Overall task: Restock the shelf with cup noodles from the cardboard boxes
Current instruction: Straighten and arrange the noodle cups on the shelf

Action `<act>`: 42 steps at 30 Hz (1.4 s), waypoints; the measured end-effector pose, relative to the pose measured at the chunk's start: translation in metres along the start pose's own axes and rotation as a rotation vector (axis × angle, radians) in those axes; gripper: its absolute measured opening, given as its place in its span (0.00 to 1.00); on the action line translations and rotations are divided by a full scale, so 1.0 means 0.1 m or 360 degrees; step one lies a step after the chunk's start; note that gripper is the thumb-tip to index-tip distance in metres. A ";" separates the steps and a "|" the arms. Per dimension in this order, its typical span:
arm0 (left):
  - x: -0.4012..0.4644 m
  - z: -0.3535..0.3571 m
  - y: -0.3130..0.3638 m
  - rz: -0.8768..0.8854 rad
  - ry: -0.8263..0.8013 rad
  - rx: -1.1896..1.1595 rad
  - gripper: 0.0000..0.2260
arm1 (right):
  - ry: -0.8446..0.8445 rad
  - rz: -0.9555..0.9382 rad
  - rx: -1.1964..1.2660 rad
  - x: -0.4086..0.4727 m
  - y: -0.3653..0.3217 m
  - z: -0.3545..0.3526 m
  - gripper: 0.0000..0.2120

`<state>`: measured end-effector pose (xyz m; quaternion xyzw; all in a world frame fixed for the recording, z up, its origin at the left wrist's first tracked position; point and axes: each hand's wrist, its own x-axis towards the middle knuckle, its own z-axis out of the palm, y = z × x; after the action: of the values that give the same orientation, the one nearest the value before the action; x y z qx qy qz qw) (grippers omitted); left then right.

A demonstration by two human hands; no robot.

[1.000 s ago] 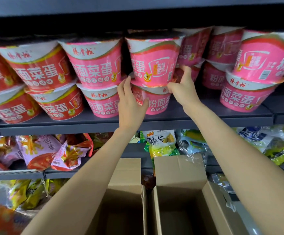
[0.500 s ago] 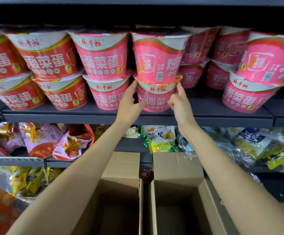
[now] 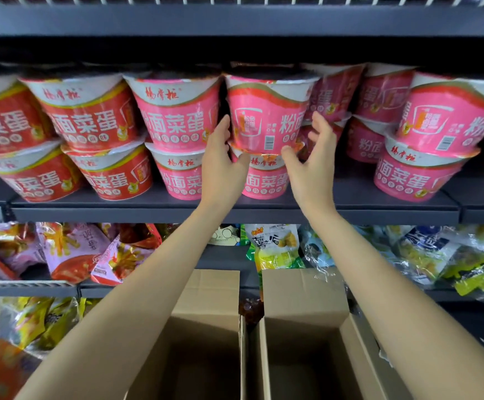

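Both hands point(image 3: 220, 166) point(image 3: 311, 166) flank the stacked pink cup point(image 3: 266, 116) on the shelf point(image 3: 235, 210).

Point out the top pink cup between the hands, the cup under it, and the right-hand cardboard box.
Top pink cup point(image 3: 266, 116): head view, front label.
Cup under it point(image 3: 265, 180): head view, front wall.
Right-hand cardboard box point(image 3: 301, 295): head view, rear flap.

Retail shop aisle: dark metal shelf point(image 3: 235, 215) stacked w/ pink & red cup noodles point(image 3: 177, 111), two tiers deep; snack bags point(image 3: 272, 246) on the rack below; open cardboard boxes point(image 3: 304, 301) at stocker's feet.
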<state>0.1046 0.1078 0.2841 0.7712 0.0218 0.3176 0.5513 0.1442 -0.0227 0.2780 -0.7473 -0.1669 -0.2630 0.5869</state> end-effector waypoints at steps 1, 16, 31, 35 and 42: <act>0.08 0.02 0.05 -0.0044 -0.0055 -0.0003 0.32 | -0.0057 -0.0002 0.0021 0.05 -0.06 0.04 0.33; 0.17 0.12 0.14 -0.0072 -0.0069 0.0152 0.31 | -0.0237 0.0260 -0.0357 0.63 0.11 -0.09 0.61; 0.15 0.11 0.06 0.0102 -0.0066 0.0105 0.32 | -0.0653 0.0317 0.0238 0.85 0.17 -0.27 0.42; 0.26 0.08 0.06 -0.0118 -0.0279 -0.0046 0.37 | -0.0582 0.0306 0.0231 0.88 0.21 -0.30 0.58; 0.24 0.13 -0.09 0.0043 -0.0217 0.0049 0.38 | -0.0800 0.0199 0.0133 0.87 0.19 -0.13 0.59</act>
<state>0.1330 0.1095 0.2846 0.7996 -0.0216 0.2713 0.5353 0.2219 -0.0454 0.3163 -0.7732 -0.2718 -0.0252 0.5724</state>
